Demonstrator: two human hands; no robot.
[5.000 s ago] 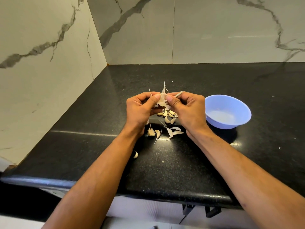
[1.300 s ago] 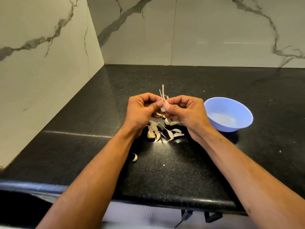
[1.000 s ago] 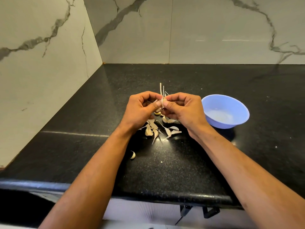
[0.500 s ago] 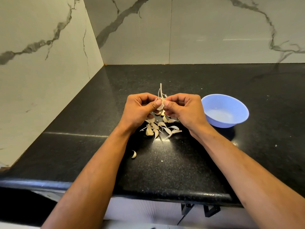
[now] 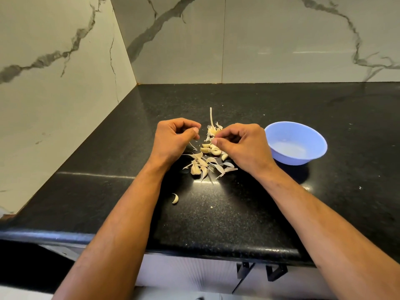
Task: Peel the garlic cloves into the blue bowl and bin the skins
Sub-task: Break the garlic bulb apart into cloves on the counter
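My left hand (image 5: pixel 174 140) and my right hand (image 5: pixel 242 146) hover a small gap apart above a pile of garlic on the black counter. The right hand pinches the garlic stem remnant (image 5: pixel 212 129), its dry stalk pointing up. The left hand's fingers are curled, thumb against forefinger, and a thin skin sliver (image 5: pixel 193 146) hangs just under them. Below lie several unpeeled cloves (image 5: pixel 211 149) and loose papery skins (image 5: pixel 207 166). One lone clove (image 5: pixel 175 199) lies nearer me. The blue bowl (image 5: pixel 290 160) stands right of my right hand and holds nothing. No bin is in view.
The black counter (image 5: pixel 238 213) meets marble walls at the left and back, forming a corner at the far left. Its rounded front edge runs across just under my forearms. Small crumbs dot the counter on the right.
My hands, pressed together on the garlic remnant half a second ago, have pulled apart. The remnant stays with the right hand; the left has moved left with a sliver of skin.
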